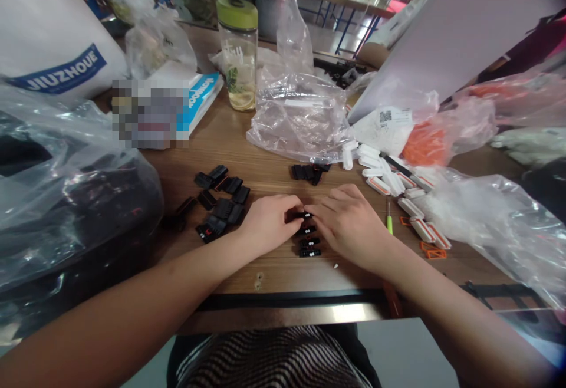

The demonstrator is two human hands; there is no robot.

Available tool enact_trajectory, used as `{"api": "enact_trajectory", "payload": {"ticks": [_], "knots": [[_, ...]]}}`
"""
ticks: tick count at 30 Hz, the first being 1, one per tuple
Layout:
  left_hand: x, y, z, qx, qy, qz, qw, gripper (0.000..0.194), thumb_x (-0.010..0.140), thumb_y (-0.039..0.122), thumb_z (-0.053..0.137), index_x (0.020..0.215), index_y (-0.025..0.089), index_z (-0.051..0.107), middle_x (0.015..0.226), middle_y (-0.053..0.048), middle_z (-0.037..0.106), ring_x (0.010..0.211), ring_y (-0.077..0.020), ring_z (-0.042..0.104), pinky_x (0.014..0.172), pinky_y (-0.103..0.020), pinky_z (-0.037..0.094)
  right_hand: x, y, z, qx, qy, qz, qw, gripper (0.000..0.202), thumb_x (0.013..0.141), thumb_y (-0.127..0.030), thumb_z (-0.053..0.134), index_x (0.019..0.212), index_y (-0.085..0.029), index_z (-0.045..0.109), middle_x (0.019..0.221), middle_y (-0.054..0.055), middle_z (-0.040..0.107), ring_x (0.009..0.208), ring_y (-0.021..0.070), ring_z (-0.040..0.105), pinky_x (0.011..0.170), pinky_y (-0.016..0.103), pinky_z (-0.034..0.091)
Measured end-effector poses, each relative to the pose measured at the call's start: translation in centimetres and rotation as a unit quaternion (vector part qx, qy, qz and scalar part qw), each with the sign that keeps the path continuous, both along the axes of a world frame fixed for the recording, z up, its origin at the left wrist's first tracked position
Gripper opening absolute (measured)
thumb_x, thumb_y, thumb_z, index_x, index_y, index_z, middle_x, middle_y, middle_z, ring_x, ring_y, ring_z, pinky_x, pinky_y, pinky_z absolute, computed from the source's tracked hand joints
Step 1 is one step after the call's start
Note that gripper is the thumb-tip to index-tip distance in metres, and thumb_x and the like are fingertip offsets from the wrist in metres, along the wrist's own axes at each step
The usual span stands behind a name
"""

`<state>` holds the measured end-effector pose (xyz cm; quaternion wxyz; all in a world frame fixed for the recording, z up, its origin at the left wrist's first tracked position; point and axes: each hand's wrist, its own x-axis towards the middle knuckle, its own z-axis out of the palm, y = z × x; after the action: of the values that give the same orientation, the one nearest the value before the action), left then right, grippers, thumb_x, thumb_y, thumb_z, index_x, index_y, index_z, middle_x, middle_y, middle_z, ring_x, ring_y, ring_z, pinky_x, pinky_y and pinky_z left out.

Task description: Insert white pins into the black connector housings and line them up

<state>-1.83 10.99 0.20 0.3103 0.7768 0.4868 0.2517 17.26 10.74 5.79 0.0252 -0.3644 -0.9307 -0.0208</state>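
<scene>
Both my hands meet over the wooden table at a small black plastic connector with white bits on it. My left hand is closed, its thumb and forefinger curled round the connector's left end. From the other side, the bent fingers of my right hand press at its right end; the fingertips are partly hidden. Just below, several similar connectors lie in a column, each with white bits. A heap of black connectors sits left of my left hand, and a smaller group lies beyond my fingers.
White and orange connector pieces lie at right, near a green-handled tool and loose orange frames. A clear plastic bag and a lidded bottle stand behind. A large bag of black parts fills the left.
</scene>
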Motion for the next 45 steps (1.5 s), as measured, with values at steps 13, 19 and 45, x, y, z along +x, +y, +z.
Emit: {"api": "enact_trajectory", "payload": {"ticks": [13, 19, 45], "knots": [[0.0, -0.1, 0.2, -0.010, -0.007, 0.001, 1.000, 0.010, 0.078, 0.018, 0.070, 0.087, 0.022, 0.068, 0.072, 0.003, 0.066, 0.064, -0.0152, 0.058, 0.058, -0.026, 0.042, 1.6, 0.8, -1.2, -0.090, 0.084, -0.061, 0.991, 0.024, 0.089, -0.017, 0.053, 0.102, -0.020, 0.073, 0.094, 0.006, 0.068, 0.090, 0.0217, 0.056, 0.082, 0.037, 0.035], [-0.1, -0.3, 0.3, -0.005, 0.018, -0.010, 1.000, 0.007, 0.079, 0.021, 0.069, 0.086, 0.023, 0.069, 0.070, 0.003, 0.064, 0.063, -0.0152, 0.058, 0.058, -0.026, 0.041, 2.2, 0.6, -1.7, -0.124, 0.093, -0.059, 0.986, 0.023, 0.089, -0.016, 0.053, 0.097, -0.020, 0.074, 0.086, 0.004, 0.069, 0.085, 0.0196, 0.059, 0.082, 0.036, 0.034], [-0.8, -0.6, 0.6, 0.041, -0.060, -0.059, 0.996, 0.013, 0.092, 0.016, 0.051, 0.094, 0.020, 0.064, 0.087, -0.001, 0.065, 0.078, -0.0157, 0.061, 0.071, -0.029, 0.048, 2.0, 7.1, -2.9, -0.116, 0.180, -0.208, 0.954, 0.028, 0.075, -0.026, 0.066, 0.102, -0.019, 0.063, 0.089, 0.004, 0.070, 0.076, 0.0187, 0.062, 0.071, 0.032, 0.047]]}}
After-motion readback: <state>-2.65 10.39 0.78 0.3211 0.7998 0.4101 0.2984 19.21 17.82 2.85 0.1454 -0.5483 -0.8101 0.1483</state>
